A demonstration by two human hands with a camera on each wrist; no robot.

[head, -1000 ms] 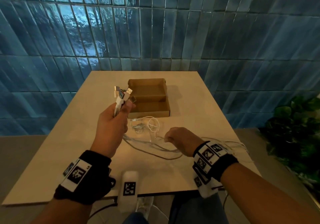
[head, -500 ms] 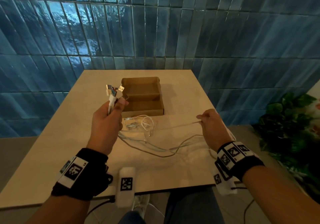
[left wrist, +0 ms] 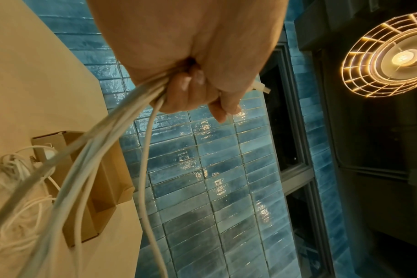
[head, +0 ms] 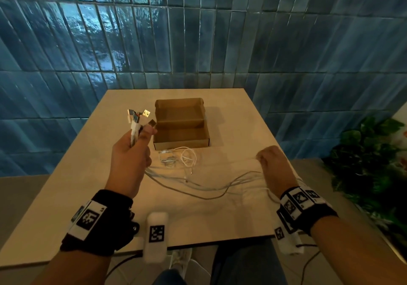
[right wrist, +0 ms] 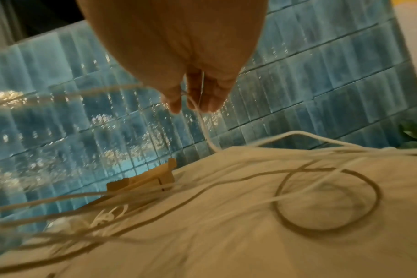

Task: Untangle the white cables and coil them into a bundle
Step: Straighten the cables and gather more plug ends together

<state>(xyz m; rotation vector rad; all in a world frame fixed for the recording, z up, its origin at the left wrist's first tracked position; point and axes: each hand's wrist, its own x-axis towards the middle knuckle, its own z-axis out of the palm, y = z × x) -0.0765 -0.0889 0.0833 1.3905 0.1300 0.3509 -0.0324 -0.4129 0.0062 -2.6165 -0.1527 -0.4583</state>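
My left hand is raised over the table and grips a bunch of white cables just below their USB plugs, which stick up above the fist. The cables trail from it across the table to the right. My right hand, near the table's right edge, pinches one thin white cable and holds it lifted above the surface. A small tangle of thin white cable lies just in front of the box.
An open cardboard box stands mid-table behind the tangle. The beige table ends against a blue tiled wall. A green plant stands beyond the right edge. A loop of cable lies under my right wrist.
My right hand has swept from the table's middle out to the right, drawing a cable taut and lifting it. My left hand has stayed raised with the plugs.
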